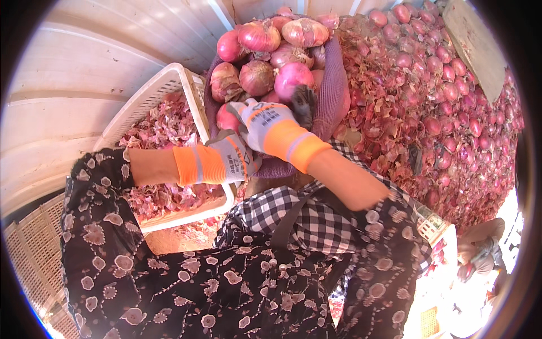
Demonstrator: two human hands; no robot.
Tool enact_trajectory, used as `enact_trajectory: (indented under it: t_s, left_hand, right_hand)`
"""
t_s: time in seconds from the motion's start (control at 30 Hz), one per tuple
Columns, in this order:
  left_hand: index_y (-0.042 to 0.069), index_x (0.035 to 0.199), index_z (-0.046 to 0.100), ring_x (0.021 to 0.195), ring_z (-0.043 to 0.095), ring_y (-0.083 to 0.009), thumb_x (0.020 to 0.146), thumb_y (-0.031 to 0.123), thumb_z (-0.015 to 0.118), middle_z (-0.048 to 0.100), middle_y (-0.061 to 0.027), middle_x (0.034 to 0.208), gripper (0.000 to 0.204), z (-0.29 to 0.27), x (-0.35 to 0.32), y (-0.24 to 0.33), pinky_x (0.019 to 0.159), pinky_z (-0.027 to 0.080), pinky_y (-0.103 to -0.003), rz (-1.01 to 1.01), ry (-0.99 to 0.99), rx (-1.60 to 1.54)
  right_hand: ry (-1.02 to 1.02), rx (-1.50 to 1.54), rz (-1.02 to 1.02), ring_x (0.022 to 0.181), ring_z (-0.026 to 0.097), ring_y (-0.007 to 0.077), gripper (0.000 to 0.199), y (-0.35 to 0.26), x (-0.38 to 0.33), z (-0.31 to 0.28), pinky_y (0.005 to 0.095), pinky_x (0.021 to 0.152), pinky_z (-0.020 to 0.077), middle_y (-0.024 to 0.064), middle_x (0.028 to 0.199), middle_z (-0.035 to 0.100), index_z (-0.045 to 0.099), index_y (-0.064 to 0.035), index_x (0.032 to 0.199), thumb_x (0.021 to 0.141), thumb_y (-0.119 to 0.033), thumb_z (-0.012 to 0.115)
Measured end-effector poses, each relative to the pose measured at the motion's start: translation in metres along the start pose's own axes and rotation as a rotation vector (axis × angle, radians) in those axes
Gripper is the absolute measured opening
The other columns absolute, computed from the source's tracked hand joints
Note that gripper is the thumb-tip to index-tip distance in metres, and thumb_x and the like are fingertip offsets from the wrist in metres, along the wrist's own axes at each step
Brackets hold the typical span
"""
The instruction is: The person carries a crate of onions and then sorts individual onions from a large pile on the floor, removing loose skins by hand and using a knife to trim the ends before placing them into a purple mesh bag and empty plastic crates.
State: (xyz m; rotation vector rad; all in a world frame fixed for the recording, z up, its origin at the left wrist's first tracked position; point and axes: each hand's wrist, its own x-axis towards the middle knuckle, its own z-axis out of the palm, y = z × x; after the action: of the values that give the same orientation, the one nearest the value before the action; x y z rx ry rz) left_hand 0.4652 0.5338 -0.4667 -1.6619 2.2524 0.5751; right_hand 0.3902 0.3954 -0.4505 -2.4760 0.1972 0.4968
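A purple mesh sack (334,93) stands in front of me with its mouth spread, heaped with large red onions (257,78). Both my hands wear grey work gloves with orange cuffs and meet at the sack's near left side. My right hand (267,123) lies over the onions, fingers curled beside a pink-red onion (227,118) at the left rim. Just below it, my left hand (230,157) is closed near the sack's edge. What either hand grips is hidden. A dark, blurred shape (305,106) beside my right hand cannot be made out.
To the left, a white plastic crate (189,85) holds loose onion skins (164,127). A large onion pile (435,124) slopes along the right, with a flat board (474,48) on it. A pale ribbed wall (96,62) rises behind. Another person (483,246) is at lower right.
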Motion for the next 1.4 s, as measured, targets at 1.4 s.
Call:
enact_trajectory:
  t_s: [1.4]
  left_hand:
    - [0.007, 0.074, 0.069, 0.056, 0.055, -0.0158, 0.066, 0.005, 0.061, 0.061, -0.0035, 0.064, 0.011, -0.062, 0.157, -0.299, 0.047, 0.043, -0.032, -0.874, 0.159, -0.199]
  right_hand:
    - [0.362, 0.149, 0.1, 0.093, 0.062, 0.0322, 0.029, 0.278, -0.039, -0.108, 0.043, 0.081, 0.0473, 0.0149, 0.1, 0.065, 0.057, -0.0085, 0.102, 0.084, -0.029, 0.048]
